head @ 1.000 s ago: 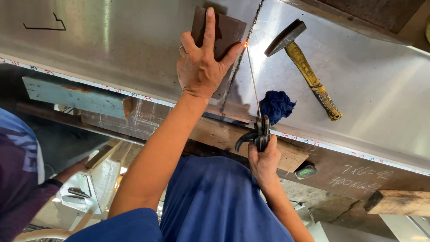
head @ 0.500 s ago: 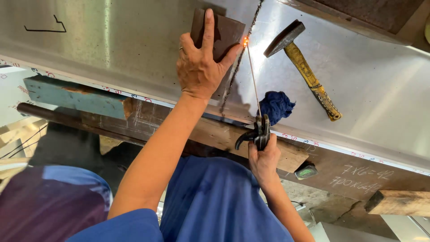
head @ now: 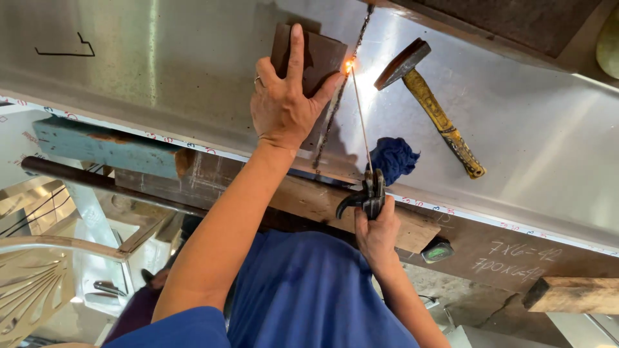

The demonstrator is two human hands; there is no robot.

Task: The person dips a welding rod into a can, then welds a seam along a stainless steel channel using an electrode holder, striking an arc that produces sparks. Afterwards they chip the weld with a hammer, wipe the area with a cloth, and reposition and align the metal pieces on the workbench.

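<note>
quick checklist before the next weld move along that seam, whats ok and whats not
1. Left hand flat on the brown block, holding it to the steel sheet: ok.
2. Right hand gripping the electrode holder: ok.
3. Welding rod tip lit at the seam: ok.
4. Fingers bare beside the arc: not ok.
5. Hammer and blue rag lie apart from the seam: ok.
6. Eye protection: cannot tell.

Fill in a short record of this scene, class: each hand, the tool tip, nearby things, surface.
left hand: presses a brown block flat on the sheet
right hand: shut on a holder with a thin rod
rod tip: glowing spark beside the block
nearby: hammer, blue rag
surface: steel sheet
</note>
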